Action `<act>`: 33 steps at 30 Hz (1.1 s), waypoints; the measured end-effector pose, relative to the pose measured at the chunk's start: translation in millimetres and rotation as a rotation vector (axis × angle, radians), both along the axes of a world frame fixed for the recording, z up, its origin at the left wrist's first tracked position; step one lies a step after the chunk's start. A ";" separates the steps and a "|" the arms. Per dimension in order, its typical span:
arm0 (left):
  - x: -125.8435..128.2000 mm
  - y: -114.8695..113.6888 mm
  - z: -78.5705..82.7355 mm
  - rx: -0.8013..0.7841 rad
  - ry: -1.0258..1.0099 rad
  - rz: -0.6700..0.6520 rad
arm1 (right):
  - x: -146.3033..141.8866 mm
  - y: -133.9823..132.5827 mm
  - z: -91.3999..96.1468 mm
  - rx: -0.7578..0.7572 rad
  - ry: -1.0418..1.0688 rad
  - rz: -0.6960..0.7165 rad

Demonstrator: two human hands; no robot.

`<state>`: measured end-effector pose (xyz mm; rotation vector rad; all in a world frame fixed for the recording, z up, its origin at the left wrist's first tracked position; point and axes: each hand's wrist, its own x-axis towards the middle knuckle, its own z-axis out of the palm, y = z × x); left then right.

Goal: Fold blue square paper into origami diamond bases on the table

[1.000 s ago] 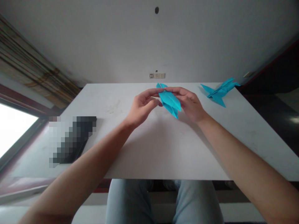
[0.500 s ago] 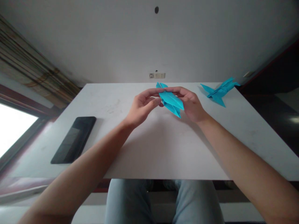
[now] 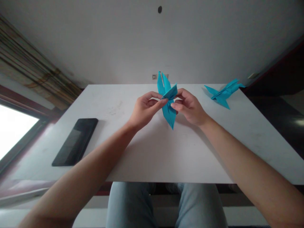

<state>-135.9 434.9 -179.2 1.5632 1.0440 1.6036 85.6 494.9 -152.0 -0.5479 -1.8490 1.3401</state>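
Fingertips (image 3: 160, 103) of the left hand (image 3: 142, 111) and the right hand (image 3: 191, 108) are pinched on the blue folded paper (image 3: 169, 114), held upright between them above the white table (image 3: 166, 152); its lower point is seen below the fingers, its narrow tips above.

Single head-worn camera, looking forward and down across a white rectangular table (image 3: 166, 152).

The view sits above and behind the person's own forearms and faces the plain white far wall (image 3: 118, 47). The left hand (image 3: 144, 109) and the right hand (image 3: 190, 107) meet just above the picture's centre, at arm's length from the lens, around a folded blue paper figure (image 3: 169, 109). The table's near edge crosses low in the frame, with pale blue jeans (image 3: 128, 202) beneath it. A flat black phone (image 3: 75, 141) lies left, a second folded blue paper model (image 3: 223, 92) at the far right, and a bright window (image 3: 14, 129) at the left edge.
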 end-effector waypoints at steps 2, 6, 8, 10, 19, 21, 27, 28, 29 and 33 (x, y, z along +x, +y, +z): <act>1.9 -2.2 2.8 0.009 0.009 0.021 | -3.1 -0.6 -0.7 0.003 0.003 -0.026; 4.4 -6.5 7.1 0.013 0.030 0.027 | -8.6 2.0 -9.0 0.001 0.070 -0.042; 5.0 -6.3 5.6 0.028 -0.007 0.038 | -10.1 4.2 -15.4 -0.003 0.107 -0.018; 5.2 -4.3 2.2 0.053 -0.054 0.048 | -10.3 5.9 -20.4 0.002 0.119 0.011; -0.7 4.0 -6.3 0.100 -0.054 0.128 | -1.5 5.6 -15.7 0.172 0.026 0.004; -1.8 2.1 -5.3 0.087 -0.064 0.163 | -1.1 4.5 -13.5 0.204 0.002 0.002; -1.2 0.0 -2.1 0.088 -0.024 0.140 | -1.9 2.4 -14.0 0.201 -0.032 0.011; -1.0 0.0 -1.4 0.086 -0.010 0.130 | -1.9 2.5 -14.9 0.200 -0.033 0.017; -0.8 -0.2 -0.7 0.084 0.001 0.117 | -1.9 2.7 -15.8 0.199 -0.031 0.023; -0.2 -2.2 1.3 0.063 -0.002 0.026 | -3.1 3.3 -16.3 0.188 -0.006 0.012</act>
